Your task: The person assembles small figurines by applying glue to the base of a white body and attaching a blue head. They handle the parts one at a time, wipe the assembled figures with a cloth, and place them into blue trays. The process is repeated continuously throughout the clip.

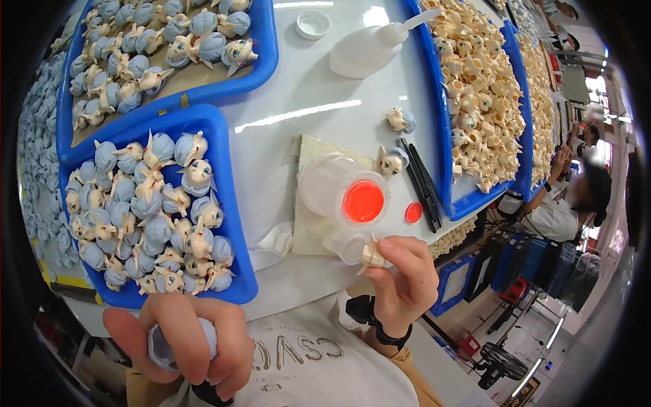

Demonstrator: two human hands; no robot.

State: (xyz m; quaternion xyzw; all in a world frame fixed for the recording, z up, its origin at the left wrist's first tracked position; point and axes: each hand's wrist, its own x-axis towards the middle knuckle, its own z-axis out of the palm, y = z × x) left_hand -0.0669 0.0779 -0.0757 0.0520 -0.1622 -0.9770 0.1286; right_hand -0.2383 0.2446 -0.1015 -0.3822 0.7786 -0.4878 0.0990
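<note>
My left hand is closed round a hollow grey-blue doll hair piece, its open side showing between the fingers. Thumb and fingertips of my right hand pinch a small cream doll face piece with pointed ears. Just beyond that piece, clear round containers hold a red pot of liquid or paste on a pale square board. A red cap lies to its right. One assembled doll head rests beside the containers, and another doll head lies farther back.
Blue trays of assembled heads, one near and one far, stand at left. A right-hand blue tray holds cream face pieces. Black tweezers, a white squeeze bottle and a small white dish lie between. Another person sits right.
</note>
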